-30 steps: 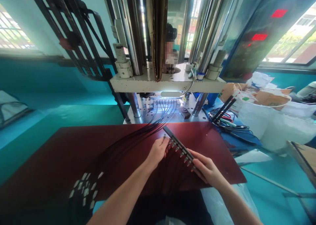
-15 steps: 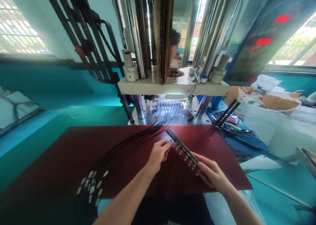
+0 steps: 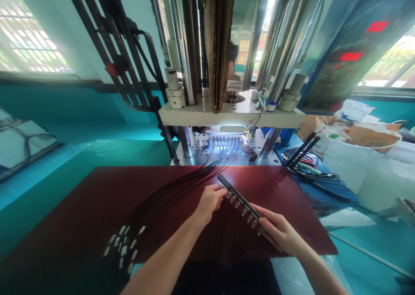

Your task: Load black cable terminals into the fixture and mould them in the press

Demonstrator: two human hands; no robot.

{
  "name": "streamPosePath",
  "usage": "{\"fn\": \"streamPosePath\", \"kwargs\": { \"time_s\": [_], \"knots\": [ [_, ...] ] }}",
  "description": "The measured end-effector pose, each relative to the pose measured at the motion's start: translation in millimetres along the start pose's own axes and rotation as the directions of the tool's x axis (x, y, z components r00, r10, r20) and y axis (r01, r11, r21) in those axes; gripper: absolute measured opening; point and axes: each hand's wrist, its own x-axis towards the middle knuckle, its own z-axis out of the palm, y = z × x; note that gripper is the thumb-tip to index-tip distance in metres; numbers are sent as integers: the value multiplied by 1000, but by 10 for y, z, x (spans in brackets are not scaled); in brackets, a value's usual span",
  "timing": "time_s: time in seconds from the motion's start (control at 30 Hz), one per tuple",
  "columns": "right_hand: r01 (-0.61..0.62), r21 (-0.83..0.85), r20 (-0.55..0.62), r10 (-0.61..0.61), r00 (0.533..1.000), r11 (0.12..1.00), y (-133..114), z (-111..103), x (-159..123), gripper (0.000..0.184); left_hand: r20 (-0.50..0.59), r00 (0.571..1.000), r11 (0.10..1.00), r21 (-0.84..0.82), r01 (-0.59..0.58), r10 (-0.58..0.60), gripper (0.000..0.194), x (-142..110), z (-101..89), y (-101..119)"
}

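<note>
A long black fixture bar (image 3: 240,201) with several metal-tipped cable ends in it lies slanted over the dark red work board (image 3: 97,200). My right hand (image 3: 279,231) grips the bar's near end, fingers wrapped round it. My left hand (image 3: 209,201) pinches at a cable end by the bar's far end, fingers curled. Black cables (image 3: 181,185) fan out under both hands and run to the lit mould area (image 3: 222,141) of the press. Their other ends carry white connectors (image 3: 123,243) at the board's near left.
The press (image 3: 227,109) with steel columns stands straight ahead; a person is partly seen behind it. Spare black bars and coiled wires (image 3: 304,157) lie at the right, beside white bags and a cardboard box (image 3: 363,139). A control panel (image 3: 350,53) with red digits hangs upper right.
My head has tilted, shifting the scene slightly right and down. My left hand's fingers have closed in on the bar's far end; my right hand keeps its grip.
</note>
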Motion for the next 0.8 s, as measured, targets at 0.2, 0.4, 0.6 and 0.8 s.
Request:
{"fn": "streamPosePath", "kwargs": {
  "time_s": [0.2,0.4,0.6,0.8],
  "knots": [
    [21,4,-75,-21,997,1000,59,-31,42,60,46,969,847,478,-233,241,26,203,73,64],
    [38,-341,-209,-115,971,939,8,-235,63,39,102,808,179,952,-249,580,21,399,42,391],
    [-29,-995,-50,-220,974,97,-113,-228,37,30,-61,742,-22,995,101,667,43,688,-192,446],
    [100,-995,100,-122,987,-2,-429,-291,256,22,-33,767,-9,999,51,641,57,924,-82,290]
  ]
}}
